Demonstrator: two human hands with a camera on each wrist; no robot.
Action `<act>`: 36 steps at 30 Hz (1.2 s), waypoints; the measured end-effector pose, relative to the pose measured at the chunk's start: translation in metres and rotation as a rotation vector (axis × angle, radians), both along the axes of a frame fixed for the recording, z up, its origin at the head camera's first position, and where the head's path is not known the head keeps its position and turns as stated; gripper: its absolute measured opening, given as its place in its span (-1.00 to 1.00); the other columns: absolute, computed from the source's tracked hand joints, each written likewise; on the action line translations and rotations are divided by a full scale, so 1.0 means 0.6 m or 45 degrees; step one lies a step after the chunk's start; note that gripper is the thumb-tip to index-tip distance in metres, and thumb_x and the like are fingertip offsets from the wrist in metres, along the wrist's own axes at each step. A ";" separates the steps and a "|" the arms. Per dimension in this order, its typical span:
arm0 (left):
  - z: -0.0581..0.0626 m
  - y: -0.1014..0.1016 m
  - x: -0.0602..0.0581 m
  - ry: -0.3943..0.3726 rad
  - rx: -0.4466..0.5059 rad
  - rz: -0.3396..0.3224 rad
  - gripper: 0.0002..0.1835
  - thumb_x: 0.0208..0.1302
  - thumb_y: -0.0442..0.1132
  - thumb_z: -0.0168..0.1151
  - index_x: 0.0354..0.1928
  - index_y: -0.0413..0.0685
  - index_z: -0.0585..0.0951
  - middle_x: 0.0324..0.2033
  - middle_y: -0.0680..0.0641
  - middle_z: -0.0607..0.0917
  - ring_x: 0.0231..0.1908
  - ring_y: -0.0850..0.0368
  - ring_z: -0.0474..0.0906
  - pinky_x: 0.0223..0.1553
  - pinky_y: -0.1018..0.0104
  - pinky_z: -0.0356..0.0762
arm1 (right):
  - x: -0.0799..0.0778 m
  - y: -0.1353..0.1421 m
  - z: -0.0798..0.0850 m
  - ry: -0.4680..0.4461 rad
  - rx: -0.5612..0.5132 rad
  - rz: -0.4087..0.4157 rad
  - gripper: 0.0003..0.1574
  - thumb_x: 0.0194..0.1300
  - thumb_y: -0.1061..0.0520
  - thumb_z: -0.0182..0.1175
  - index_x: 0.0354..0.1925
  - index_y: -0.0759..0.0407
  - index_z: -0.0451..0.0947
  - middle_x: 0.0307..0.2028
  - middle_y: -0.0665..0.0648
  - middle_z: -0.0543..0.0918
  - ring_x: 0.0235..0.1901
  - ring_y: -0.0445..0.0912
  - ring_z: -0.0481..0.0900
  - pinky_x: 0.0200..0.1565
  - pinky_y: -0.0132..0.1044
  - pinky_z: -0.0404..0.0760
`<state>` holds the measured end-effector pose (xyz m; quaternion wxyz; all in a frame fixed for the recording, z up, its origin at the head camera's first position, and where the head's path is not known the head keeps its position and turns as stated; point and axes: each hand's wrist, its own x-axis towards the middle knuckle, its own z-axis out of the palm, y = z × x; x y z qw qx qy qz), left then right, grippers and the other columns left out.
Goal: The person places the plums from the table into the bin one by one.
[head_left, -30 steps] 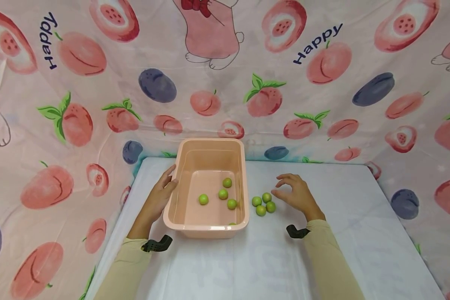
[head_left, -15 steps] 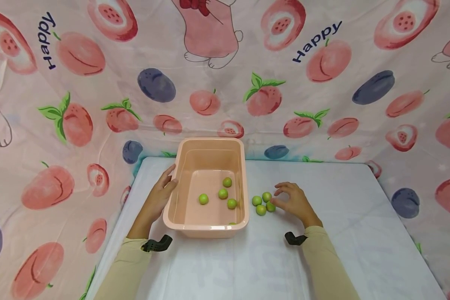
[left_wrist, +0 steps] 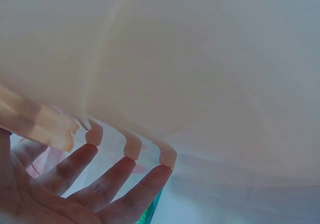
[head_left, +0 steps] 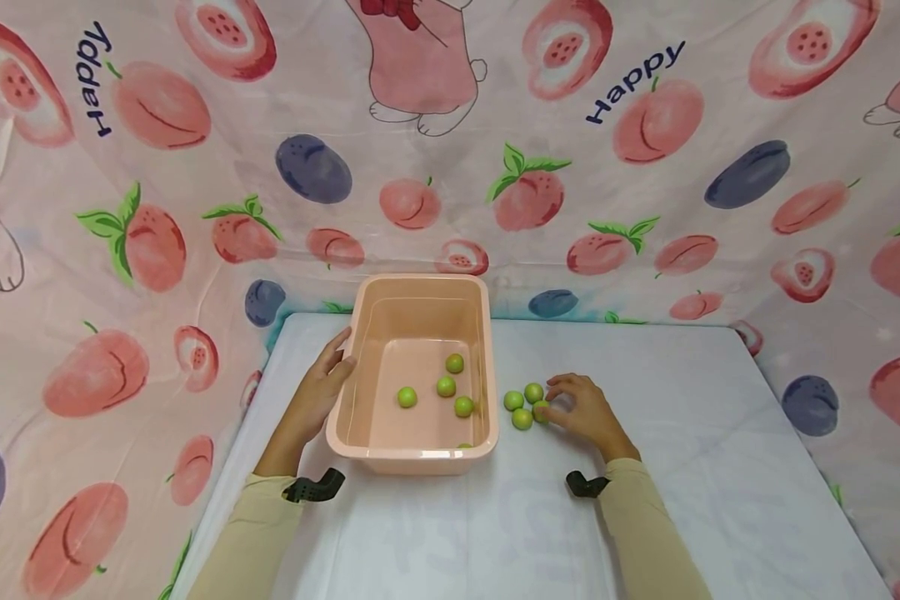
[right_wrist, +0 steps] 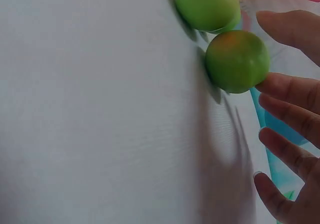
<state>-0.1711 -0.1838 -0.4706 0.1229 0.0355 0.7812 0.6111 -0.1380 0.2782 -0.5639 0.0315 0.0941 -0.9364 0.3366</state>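
A pink plastic basin [head_left: 420, 455] stands left of centre, with several small round green fruits [head_left: 446, 387] on its floor. My left hand [head_left: 317, 396] holds the basin's left rim, thumb over the edge; in the left wrist view its fingertips [left_wrist: 165, 171] lie against the outer wall. Right of the basin, several more green fruits [head_left: 522, 418] sit in a close cluster on the table. My right hand [head_left: 588, 414] is at the cluster's right side. In the right wrist view, the index fingertip meets the nearest green fruit [right_wrist: 237, 61], while the thumb [right_wrist: 287, 29] stays apart from it.
A white cloth covers the table [head_left: 690, 467]. Fabric printed with peaches and rabbits [head_left: 420, 192] hangs close behind the table and along both sides. A black wrist mount [head_left: 587, 483] sits at the right sleeve, another black mount [head_left: 317, 486] at the left.
My right hand has moved down and slightly left to the nearest fruit of the cluster, its thumb now overlapping that fruit in the head view. The left hand and basin have stayed put.
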 end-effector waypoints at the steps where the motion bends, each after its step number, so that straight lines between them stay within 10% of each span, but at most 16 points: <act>1: 0.000 0.000 -0.001 0.001 0.001 0.001 -0.37 0.61 0.08 -0.04 0.61 0.47 0.07 0.54 -0.28 0.20 0.38 -0.34 0.38 0.28 -0.25 0.47 | 0.001 0.000 -0.001 0.006 0.005 0.000 -0.66 0.11 -0.12 0.52 -0.33 0.08 0.72 0.12 0.22 0.68 0.22 0.28 0.50 0.29 0.36 0.32; 36: 0.004 0.005 0.000 -0.014 0.007 0.011 -0.37 0.61 0.07 -0.04 0.61 0.48 0.07 0.55 -0.28 0.17 0.40 -0.32 0.37 0.29 -0.23 0.46 | -0.009 -0.001 0.013 0.093 -0.005 0.022 -0.66 0.10 -0.09 0.54 -0.28 0.09 0.72 0.11 0.19 0.67 0.20 0.24 0.52 0.27 0.36 0.34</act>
